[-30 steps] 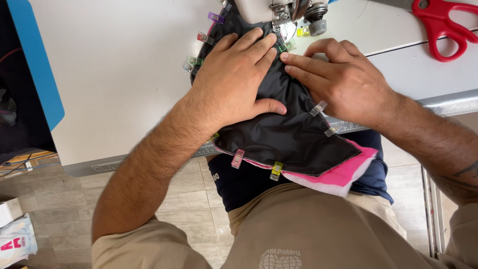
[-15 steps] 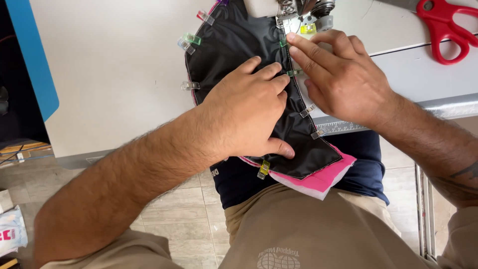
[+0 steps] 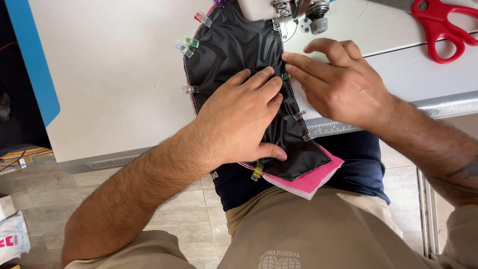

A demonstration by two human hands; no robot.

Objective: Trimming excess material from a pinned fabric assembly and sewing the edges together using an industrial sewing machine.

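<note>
A black fabric panel [image 3: 234, 47] with a pink lining [image 3: 311, 182] under it lies on the white sewing table [image 3: 114, 74], its top end beneath the sewing machine's presser foot [image 3: 285, 22]. Several small plastic clips [image 3: 188, 45] hold the edges together. My left hand [image 3: 244, 119] lies flat on the middle of the fabric, fingers spread, pressing it down. My right hand [image 3: 338, 84] rests on the table at the fabric's right edge, with its fingertips touching the seam by a green clip [image 3: 285, 76].
Red-handled scissors [image 3: 440, 30] lie at the table's far right. A blue panel [image 3: 35, 55] stands along the left side. The table's front edge carries a ruler strip [image 3: 333, 128]. Below are my lap, a tiled floor and a white bag [image 3: 12, 241] at the lower left.
The fabric has slid down toward me and been flattened. My left hand moved from its upper part to its middle. My right hand shifted to the right edge.
</note>
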